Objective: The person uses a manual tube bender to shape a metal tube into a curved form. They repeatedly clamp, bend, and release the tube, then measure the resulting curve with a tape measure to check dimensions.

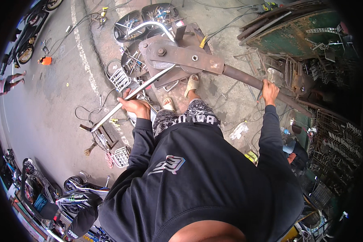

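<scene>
- The left hand (136,106) is wrapped around the straight length of a silver pipe (151,82), left of the body; the fingers are partly hidden beneath it.
- The right hand (270,92) is closed over a rusty lever bar (242,76) on the right, knuckles up.
- The pipe runs from the near left into a bolted steel bending fixture (181,57) ahead of the feet; what appears to be its curved far part emerges beyond the plates.
- The pipe looks hollow, so probably fairly light, but stiff and smooth enough to slip or twist; a full wrap on the straight part, well clear of the plates, seems the safest hold.
- The lever looks heavy and rigid, its rough surface giving good purchase; holding it farther from the bolt should give more leverage.
- A white metal grille (119,78) lies left of the fixture.
</scene>
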Demonstrator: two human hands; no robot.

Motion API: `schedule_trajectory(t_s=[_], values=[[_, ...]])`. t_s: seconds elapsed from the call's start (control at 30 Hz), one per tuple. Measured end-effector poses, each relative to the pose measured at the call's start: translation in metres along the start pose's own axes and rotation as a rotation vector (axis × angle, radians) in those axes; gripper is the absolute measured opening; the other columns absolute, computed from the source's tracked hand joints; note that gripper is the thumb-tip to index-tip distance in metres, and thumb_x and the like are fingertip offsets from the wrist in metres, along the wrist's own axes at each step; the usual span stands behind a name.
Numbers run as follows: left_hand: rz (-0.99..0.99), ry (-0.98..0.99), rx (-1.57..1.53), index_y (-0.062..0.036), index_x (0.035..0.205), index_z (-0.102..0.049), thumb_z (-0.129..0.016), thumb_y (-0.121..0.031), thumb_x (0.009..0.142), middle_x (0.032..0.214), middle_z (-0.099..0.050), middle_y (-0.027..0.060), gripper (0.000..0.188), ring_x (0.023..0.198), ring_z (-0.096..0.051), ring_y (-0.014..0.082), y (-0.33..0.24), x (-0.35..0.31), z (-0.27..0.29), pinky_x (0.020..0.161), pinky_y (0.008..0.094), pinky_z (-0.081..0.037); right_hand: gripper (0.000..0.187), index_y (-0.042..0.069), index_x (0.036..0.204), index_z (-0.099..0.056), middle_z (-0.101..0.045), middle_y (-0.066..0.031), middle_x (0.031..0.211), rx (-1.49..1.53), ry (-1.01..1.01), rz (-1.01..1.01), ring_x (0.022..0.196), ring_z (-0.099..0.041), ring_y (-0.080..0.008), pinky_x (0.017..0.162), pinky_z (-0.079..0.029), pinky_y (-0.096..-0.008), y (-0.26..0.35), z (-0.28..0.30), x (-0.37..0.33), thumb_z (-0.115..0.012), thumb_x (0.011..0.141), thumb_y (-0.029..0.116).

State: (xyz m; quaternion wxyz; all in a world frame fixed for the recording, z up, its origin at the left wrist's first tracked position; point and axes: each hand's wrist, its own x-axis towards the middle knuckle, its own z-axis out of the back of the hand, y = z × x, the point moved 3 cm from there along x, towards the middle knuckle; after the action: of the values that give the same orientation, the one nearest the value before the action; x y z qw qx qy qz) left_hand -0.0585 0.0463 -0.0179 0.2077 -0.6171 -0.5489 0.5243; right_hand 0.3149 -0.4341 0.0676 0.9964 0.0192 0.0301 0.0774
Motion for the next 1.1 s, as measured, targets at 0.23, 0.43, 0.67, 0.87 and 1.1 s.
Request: schedule_trajectory(t_s=[0.23, 0.43, 0.67, 0.87, 1.1], values=[[0.111, 0.216, 0.094, -0.0019, 0.112, -0.065, -0.027, -0.048, 0.109, 0.104, -0.071, 0.0085, 0.060, 0.084, -0.063, 0.0194, -0.012, -0.001, 0.014, 0.075, 0.0301, -0.047, 0.046, 0.000, 0.116, -0.068, -0.068, -0.0246, 0.114, 0.408, -0.054, 0.050, 0.109, -0.063, -0.0413, 0.097, -0.045, -0.0447, -0.062, 0.014, -0.233, -0.047, 0.104, 0.039], [0.181, 0.372, 0.123, -0.0050, 0.111, -0.058, -0.042, -0.035, 0.109, 0.097, -0.069, 0.0062, 0.034, 0.080, -0.069, 0.0177, -0.016, 0.025, 0.049, 0.065, 0.0270, -0.044, 0.062, -0.006, 0.108, -0.069, -0.068, -0.0307, 0.103, 0.273, -0.007, -0.527, 0.101, -0.064, -0.0457, 0.090, -0.046, -0.0478, -0.210, 0.000, -0.414, -0.045, 0.103, 0.052], [0.208, 0.545, 0.086, -0.0076, 0.107, -0.058, -0.052, -0.037, 0.106, 0.103, -0.069, 0.0072, 0.030, 0.085, -0.071, 0.0263, -0.014, 0.052, 0.056, 0.068, 0.0340, -0.046, 0.061, 0.004, 0.105, -0.075, -0.069, -0.0294, 0.104, 0.058, 0.217, -0.532, 0.103, -0.062, -0.0488, 0.093, -0.043, -0.0551, -0.259, -0.041, -0.519, -0.036, 0.099, 0.051], [0.355, 0.571, 0.059, -0.0065, 0.110, -0.059, -0.047, -0.037, 0.107, 0.100, -0.071, 0.0095, 0.033, 0.081, -0.071, 0.0248, -0.012, 0.058, 0.039, 0.062, 0.0354, -0.047, 0.070, 0.000, 0.093, -0.077, -0.068, -0.0321, 0.082, 0.108, 0.085, -0.584, 0.085, -0.066, -0.0507, 0.081, -0.048, -0.0576, -0.148, -0.032, -0.642, -0.039, 0.099, 0.058], [0.319, 0.585, 0.214, -0.0074, 0.115, -0.057, -0.051, -0.038, 0.106, 0.101, -0.070, 0.0062, 0.032, 0.081, -0.071, 0.0217, -0.010, 0.067, 0.038, 0.057, 0.0350, -0.037, 0.065, 0.002, 0.094, -0.077, -0.069, -0.0282, 0.081, 0.125, 0.068, -0.727, 0.081, -0.068, -0.0460, 0.078, -0.052, -0.0545, -0.023, -0.032, -0.746, -0.037, 0.102, 0.052]])
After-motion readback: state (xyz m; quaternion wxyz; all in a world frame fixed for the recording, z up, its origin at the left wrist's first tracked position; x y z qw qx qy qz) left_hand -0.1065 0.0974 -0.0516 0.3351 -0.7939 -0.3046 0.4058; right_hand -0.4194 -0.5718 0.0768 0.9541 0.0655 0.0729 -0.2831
